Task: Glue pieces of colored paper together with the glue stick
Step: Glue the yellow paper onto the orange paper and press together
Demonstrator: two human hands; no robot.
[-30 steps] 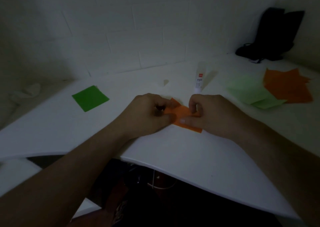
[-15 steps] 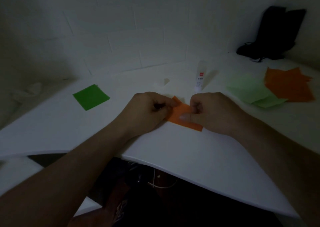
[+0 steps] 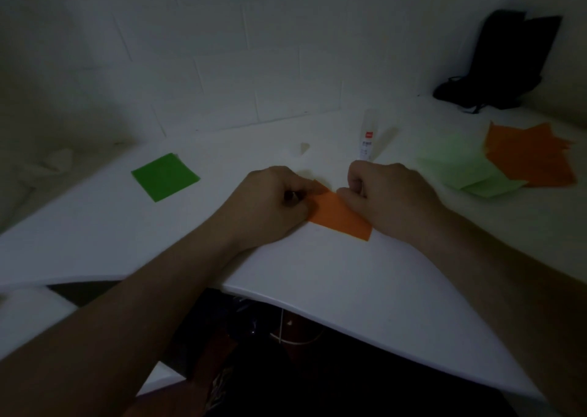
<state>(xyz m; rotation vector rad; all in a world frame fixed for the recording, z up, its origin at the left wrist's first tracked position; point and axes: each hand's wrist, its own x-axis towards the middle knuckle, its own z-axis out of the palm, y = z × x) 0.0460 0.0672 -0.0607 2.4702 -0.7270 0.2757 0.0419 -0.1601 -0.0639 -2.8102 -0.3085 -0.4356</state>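
Looking down through the head camera, I see both hands working one orange paper piece (image 3: 341, 218) that lies flat on the white table (image 3: 333, 273), right in front of me. My left hand (image 3: 273, 203) has its fingers curled in and pinches the paper's left edge; my right hand (image 3: 386, 194) is curled the same way, thumb tip pressing on the upper right part of the sheet. Against the pictures from a second ago, the hands have drawn a little further apart along the sheet and more of the orange surface lies bare and flat between them, with the near corner poking out below the right wrist. I read that as a seam or fold being pressed down and smoothed, so this piece is probably close to finished, though I cannot tell from here whether a second layer sits under the fingers. The glue stick (image 3: 367, 140) has not moved: it stands upright just behind the right hand, untouched, and I cannot make out whether its cap is on. A dark green square (image 3: 165, 176) lies well to the left, and a pale green stack (image 3: 470, 170) partly overlaps an orange stack (image 3: 530, 153) off to the right, so there is plenty left to join.
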